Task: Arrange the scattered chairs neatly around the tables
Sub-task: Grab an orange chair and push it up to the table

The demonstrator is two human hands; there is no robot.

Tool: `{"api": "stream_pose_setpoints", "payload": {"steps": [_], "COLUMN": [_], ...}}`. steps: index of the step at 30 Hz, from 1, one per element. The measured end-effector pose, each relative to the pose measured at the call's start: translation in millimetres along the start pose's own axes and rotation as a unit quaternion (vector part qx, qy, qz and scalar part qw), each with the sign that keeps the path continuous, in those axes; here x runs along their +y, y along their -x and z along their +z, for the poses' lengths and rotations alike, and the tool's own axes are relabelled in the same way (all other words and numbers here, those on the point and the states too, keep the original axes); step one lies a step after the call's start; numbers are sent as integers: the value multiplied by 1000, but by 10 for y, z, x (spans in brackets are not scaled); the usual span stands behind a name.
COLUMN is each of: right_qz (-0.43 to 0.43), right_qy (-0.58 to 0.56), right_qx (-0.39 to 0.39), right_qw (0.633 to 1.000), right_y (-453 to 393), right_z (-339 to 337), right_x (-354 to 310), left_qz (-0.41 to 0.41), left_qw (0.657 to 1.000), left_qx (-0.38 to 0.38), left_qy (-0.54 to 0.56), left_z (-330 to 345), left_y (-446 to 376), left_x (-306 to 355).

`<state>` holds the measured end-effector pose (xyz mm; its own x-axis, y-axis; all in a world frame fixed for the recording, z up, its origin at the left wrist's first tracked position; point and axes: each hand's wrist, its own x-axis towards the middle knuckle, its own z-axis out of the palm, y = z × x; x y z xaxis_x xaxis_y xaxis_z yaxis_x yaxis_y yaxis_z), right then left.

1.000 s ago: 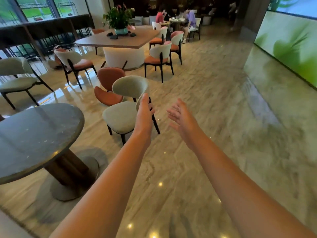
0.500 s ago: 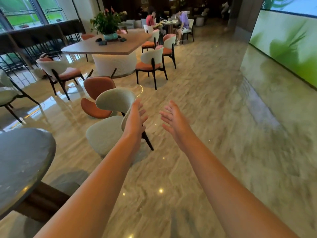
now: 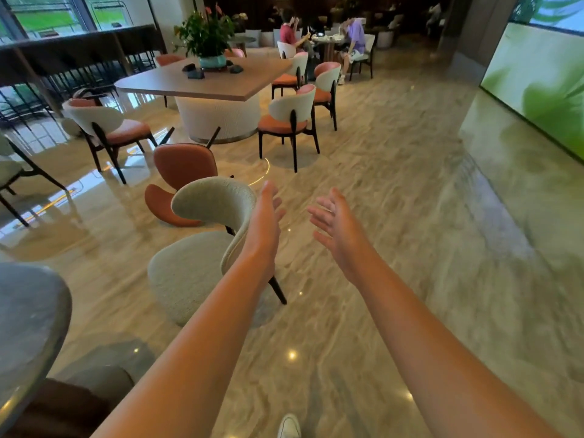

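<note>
A beige upholstered chair (image 3: 189, 267) stands on the marble floor, its seat facing left toward the round dark table (image 3: 28, 317) at the lower left. My left hand (image 3: 267, 216) is stretched out with straight fingers right beside the chair's backrest edge; whether it touches is unclear. My right hand (image 3: 335, 222) hovers open to the right of the chair, holding nothing. Behind it an orange chair (image 3: 181, 172) lies tipped over on the floor.
A large wooden table (image 3: 205, 82) with a potted plant (image 3: 207, 36) stands behind, with orange-and-cream chairs (image 3: 290, 121) around it. Another beige chair (image 3: 9, 172) is at the far left. Two people sit at a far table. Open floor spreads to the right, bounded by a green wall (image 3: 537, 74).
I have stepped forward and turned slightly right: the beige chair is closer, the round table has slid toward the left edge. Both hands stay outstretched and open.
</note>
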<state>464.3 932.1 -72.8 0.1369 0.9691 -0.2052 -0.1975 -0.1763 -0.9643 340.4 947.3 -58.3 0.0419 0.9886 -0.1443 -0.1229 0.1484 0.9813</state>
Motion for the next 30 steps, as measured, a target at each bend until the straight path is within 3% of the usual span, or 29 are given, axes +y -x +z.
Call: {"api": "stream_pose_setpoints", "payload": {"steps": [12, 23, 30], "right_qz": [-27, -20, -18], "right_qy": [0, -56, -61], "right_qx": [64, 91, 48], "right_qw": [998, 994, 997], "right_y": [-1760, -3394, -4537], "right_z": [-39, -926, -1397], "right_x": [-629, -859, -1332], "left_qz": [-4, -18, -5], "left_qw": [999, 1000, 1000], "left_qx": [-28, -24, 18], "left_qy": [27, -2, -2], "left_z": [282, 1057, 1651], "left_y": [-1943, -3573, -4584], "left_x": [443, 352, 511]}}
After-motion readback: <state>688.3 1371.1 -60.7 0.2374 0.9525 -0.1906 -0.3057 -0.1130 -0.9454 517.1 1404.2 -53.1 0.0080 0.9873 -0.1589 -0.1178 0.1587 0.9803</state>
